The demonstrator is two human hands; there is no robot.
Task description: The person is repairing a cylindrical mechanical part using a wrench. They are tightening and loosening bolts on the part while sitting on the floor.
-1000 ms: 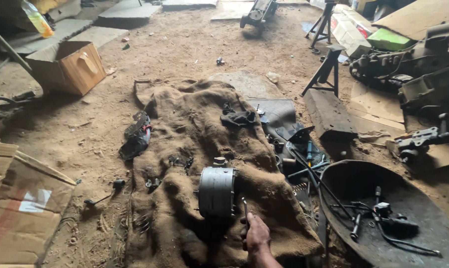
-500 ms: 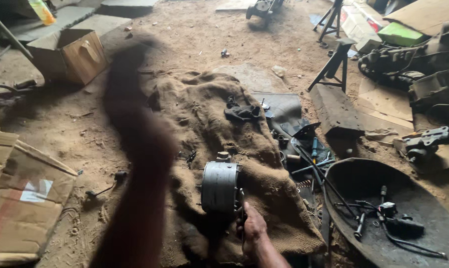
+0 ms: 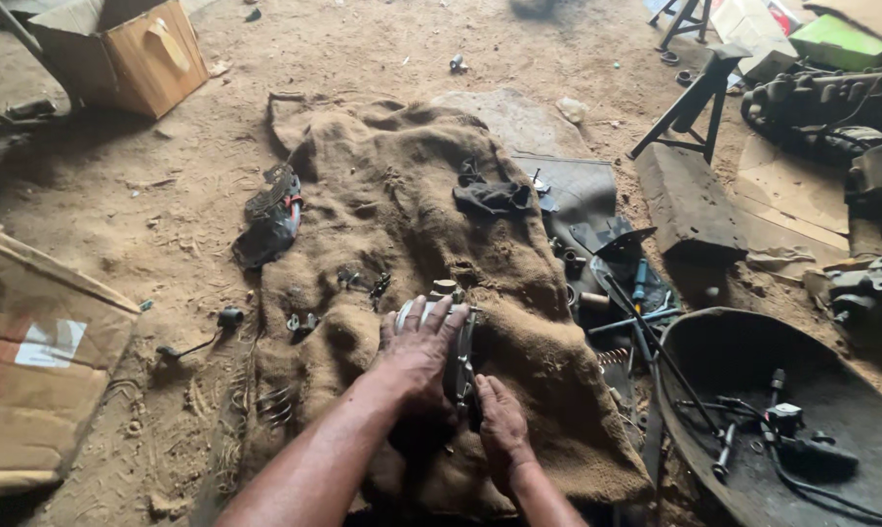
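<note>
The fingers of the left hand (image 3: 420,353) lie spread flat over the top of one round grey metal motor housing (image 3: 458,344), palm pressing down on it. The right hand (image 3: 501,422) sits just below, its fingers bunched together against the lower edge of the same housing; whether they pinch something small there cannot be told. The housing rests near the lower middle of one brown burlap sack (image 3: 402,215) spread across the dirt floor (image 3: 363,49).

On the sack, above the hands, lies one dark crumpled rag (image 3: 493,198), and a few small metal parts (image 3: 363,283) are scattered to the left. One black shoe (image 3: 270,217) lies at the sack's left edge. To the right, a cluster of hand tools (image 3: 628,293) lies on the ground beside one large dark round pan (image 3: 743,361) holding more tools. Two cardboard boxes show: one open box (image 3: 139,54) at upper left, one flattened box (image 3: 31,361) at left. One black metal stand (image 3: 700,102) stands at upper right.
</note>
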